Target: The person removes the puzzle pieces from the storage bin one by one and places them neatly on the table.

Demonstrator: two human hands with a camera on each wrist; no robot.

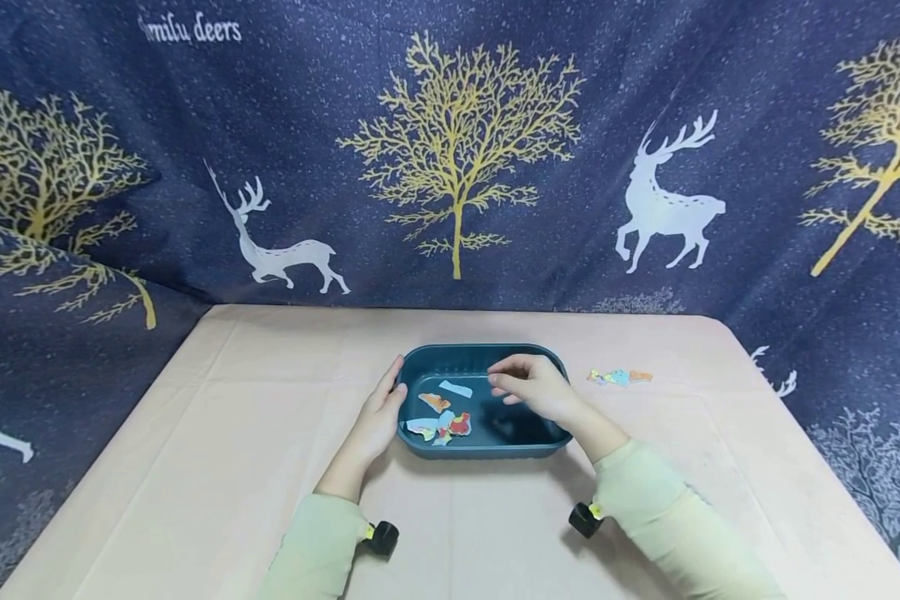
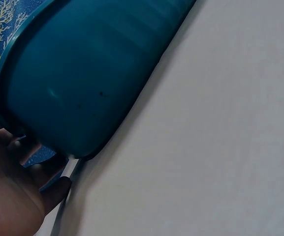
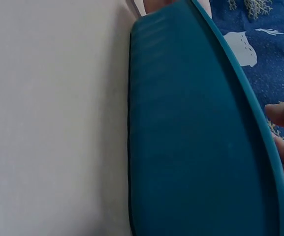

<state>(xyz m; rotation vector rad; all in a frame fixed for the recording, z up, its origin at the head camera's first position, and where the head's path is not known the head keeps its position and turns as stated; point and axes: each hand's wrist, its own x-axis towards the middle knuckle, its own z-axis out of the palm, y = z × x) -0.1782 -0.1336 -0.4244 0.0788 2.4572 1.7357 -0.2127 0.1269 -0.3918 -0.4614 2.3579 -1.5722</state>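
Observation:
A dark teal oblong plastic basin [image 1: 465, 450] stands on the table in the head view. Several torn scraps of coloured paper [image 1: 461, 425] lie in its left half, among them a pale blue strip [image 1: 456, 389] and an orange piece [image 1: 434, 402]. My left hand [image 1: 378, 414] grips the basin's left end, thumb at the rim; the left wrist view shows its fingers [image 2: 50, 169] against the outer wall. Above the basin's right half hangs my right hand [image 1: 536, 386], fingers loosely bent. Nothing shows between its fingertips, and its palm is hidden.
More torn paper scraps [image 1: 619, 377] lie on the table to the right of the basin. A pale cloth covers the table [image 1: 232, 467]. Behind it hangs a dark blue curtain [image 1: 292, 150] with deer and trees. Small black devices [image 1: 382, 540] sit at both wrists.

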